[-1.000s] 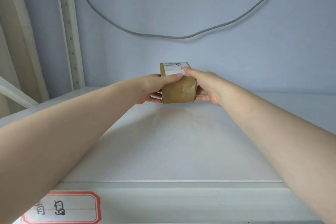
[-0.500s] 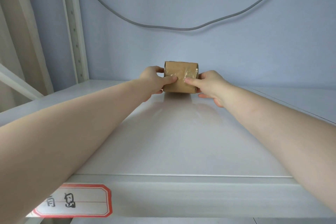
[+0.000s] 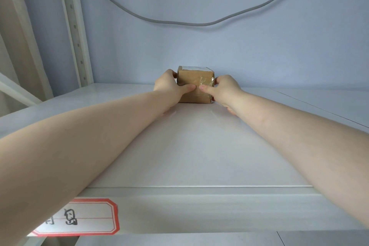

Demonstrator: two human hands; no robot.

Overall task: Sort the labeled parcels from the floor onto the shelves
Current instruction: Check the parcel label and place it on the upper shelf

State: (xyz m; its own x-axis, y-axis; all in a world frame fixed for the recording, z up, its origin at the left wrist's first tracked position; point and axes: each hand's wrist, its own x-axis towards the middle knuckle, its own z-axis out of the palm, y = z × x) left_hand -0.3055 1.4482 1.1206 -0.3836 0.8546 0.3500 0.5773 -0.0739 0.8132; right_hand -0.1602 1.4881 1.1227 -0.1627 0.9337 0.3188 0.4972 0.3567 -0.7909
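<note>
The small brown cardboard parcel (image 3: 195, 87) sat on the white shelf (image 3: 191, 146), far back and close to the blue wall (image 3: 219, 50), at about 12 o'clock from the person. A white label (image 3: 194, 68) lay on its top face, and clear tape crossed its near face. The left hand (image 3: 169, 86) clasped the parcel from 9 o'clock, thumb laid across the near face and the other fingers (image 3: 174, 74) wrapped around the left side toward the back. The right hand (image 3: 223, 91) clasped it from 3 o'clock, thumb pressed on the near face, its tip just beside the left thumb's tip, with the remaining fingers (image 3: 216, 80) curled against the right edge. Both hands were closed on the parcel, which stood squarely with its bottom edge meeting the shelf. Both bare forearms stretched over the shelf. On the shelf's front lip at 7 o'clock was a red-bordered tag (image 3: 83, 217) with handwritten characters, partly hidden by the left arm. A grey cable (image 3: 191, 24) sagged across the wall above, and a perforated white upright (image 3: 76, 32) stood at 10 o'clock.
</note>
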